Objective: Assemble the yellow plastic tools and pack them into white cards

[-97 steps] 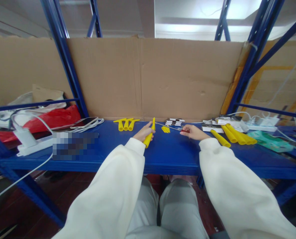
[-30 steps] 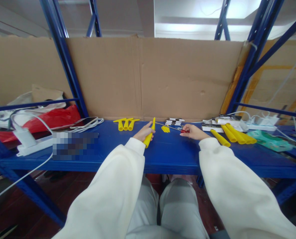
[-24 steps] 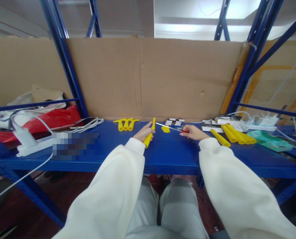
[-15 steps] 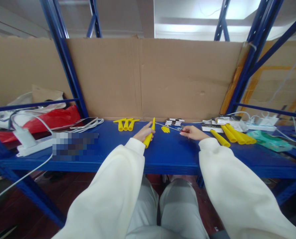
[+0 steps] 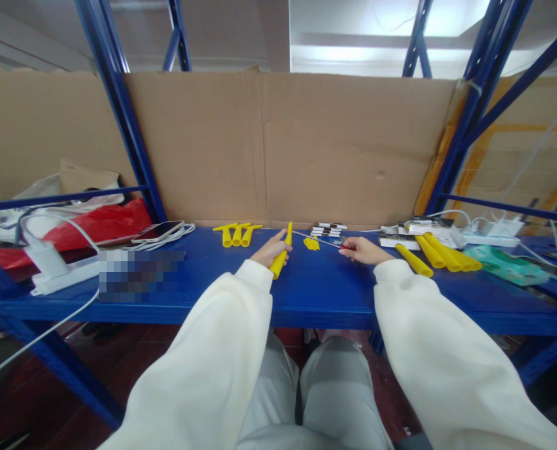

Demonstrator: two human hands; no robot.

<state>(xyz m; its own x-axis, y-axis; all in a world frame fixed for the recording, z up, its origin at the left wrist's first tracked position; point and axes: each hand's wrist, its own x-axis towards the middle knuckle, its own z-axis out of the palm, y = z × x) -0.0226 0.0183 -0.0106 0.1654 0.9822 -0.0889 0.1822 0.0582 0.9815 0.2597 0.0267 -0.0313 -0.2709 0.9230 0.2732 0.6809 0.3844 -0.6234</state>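
My left hand (image 5: 270,249) is closed around a tapered yellow tube (image 5: 278,265), held with its narrow end up and its wide end toward me. My right hand (image 5: 361,250) grips the red handle of a screwdriver (image 5: 322,240). The long metal shaft points left, and its tip is close to the upper part of the tube; whether they touch I cannot tell. Between my hands lie small flat yellow pieces (image 5: 311,244) and a few tiny metal parts (image 5: 337,242). Behind them is a stack of black-and-white pieces (image 5: 327,230).
Several yellow T-shaped pieces (image 5: 237,235) stand left of my left hand. More tapered yellow tubes (image 5: 440,253) lie at right, beside white boxes (image 5: 397,240) and a green packet (image 5: 507,265). A phone (image 5: 159,232), cables and a power strip (image 5: 67,275) occupy the left. Cardboard (image 5: 306,150) closes off the back.
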